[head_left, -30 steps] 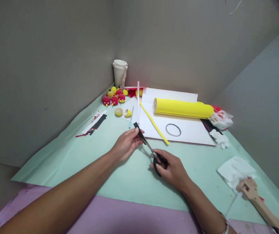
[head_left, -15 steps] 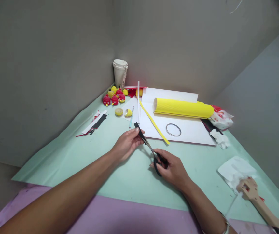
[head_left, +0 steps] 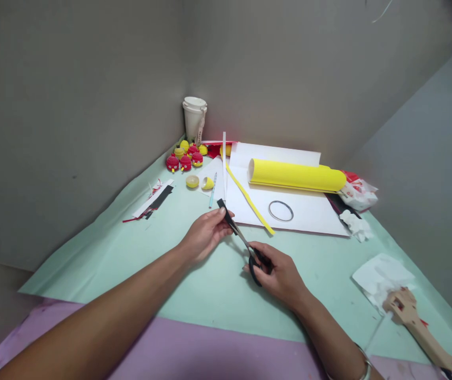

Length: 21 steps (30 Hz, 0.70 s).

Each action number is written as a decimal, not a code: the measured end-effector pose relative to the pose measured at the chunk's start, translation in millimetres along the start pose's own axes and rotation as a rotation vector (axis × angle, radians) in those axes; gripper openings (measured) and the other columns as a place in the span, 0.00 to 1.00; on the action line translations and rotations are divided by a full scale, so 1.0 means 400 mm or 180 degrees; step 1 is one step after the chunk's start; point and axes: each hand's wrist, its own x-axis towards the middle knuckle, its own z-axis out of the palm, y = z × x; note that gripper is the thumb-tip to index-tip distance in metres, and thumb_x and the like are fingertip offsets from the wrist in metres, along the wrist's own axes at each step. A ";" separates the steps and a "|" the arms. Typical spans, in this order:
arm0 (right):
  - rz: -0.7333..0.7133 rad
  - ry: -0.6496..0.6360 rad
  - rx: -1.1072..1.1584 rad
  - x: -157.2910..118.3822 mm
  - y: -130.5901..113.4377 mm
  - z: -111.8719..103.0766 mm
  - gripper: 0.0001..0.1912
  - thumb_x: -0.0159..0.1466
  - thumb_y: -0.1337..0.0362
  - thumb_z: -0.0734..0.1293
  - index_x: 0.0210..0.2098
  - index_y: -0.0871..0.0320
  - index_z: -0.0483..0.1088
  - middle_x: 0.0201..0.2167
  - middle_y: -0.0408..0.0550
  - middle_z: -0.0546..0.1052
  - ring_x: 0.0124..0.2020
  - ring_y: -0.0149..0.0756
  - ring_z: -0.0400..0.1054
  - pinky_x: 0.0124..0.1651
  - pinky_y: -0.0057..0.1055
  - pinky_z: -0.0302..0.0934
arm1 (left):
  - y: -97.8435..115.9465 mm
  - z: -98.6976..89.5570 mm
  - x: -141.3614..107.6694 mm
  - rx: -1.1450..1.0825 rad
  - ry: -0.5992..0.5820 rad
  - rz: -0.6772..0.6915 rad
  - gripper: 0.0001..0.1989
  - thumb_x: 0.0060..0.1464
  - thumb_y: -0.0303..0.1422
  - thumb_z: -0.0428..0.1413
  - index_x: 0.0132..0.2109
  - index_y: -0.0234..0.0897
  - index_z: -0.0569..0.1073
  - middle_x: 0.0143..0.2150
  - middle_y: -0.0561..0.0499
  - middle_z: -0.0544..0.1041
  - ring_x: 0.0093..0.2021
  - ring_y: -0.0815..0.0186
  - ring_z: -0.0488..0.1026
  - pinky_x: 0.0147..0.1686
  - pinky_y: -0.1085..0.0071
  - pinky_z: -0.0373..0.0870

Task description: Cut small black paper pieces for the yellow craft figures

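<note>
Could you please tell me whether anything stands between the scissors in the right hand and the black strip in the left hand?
Nothing visible does: the scissors in the right hand reach right to the black strip that the left hand holds.

My bare left forearm (head_left: 123, 306) enters from the lower left corner and slants up and inward to my left grip (head_left: 205, 236), where the thumb (head_left: 215, 213) lies uppermost and presses toward the fingers (head_left: 221, 231) curled beneath it. My right forearm (head_left: 326, 332), showing less of its length, rises from the bottom edge and leans leftward. My right grip (head_left: 281, 272) sits lower and closer to me, digits bent inward, its back turned upward. My two grips are near each other yet apart.
</note>
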 end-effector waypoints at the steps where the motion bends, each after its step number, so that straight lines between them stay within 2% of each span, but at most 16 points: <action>1: 0.0007 0.0002 0.0012 0.000 0.000 0.000 0.20 0.57 0.63 0.70 0.50 0.56 0.72 0.27 0.40 0.69 0.24 0.29 0.60 0.30 0.26 0.61 | 0.000 0.000 0.000 0.0004 0.0003 0.0000 0.10 0.61 0.29 0.53 0.36 0.28 0.77 0.34 0.46 0.75 0.33 0.70 0.72 0.34 0.76 0.72; 21: -0.0013 0.0007 0.0017 0.000 0.003 0.002 0.20 0.57 0.64 0.70 0.50 0.56 0.72 0.27 0.40 0.69 0.23 0.29 0.60 0.30 0.25 0.60 | 0.000 -0.001 0.001 0.0011 -0.0004 0.0003 0.10 0.61 0.29 0.52 0.36 0.28 0.76 0.34 0.45 0.75 0.33 0.69 0.73 0.34 0.75 0.72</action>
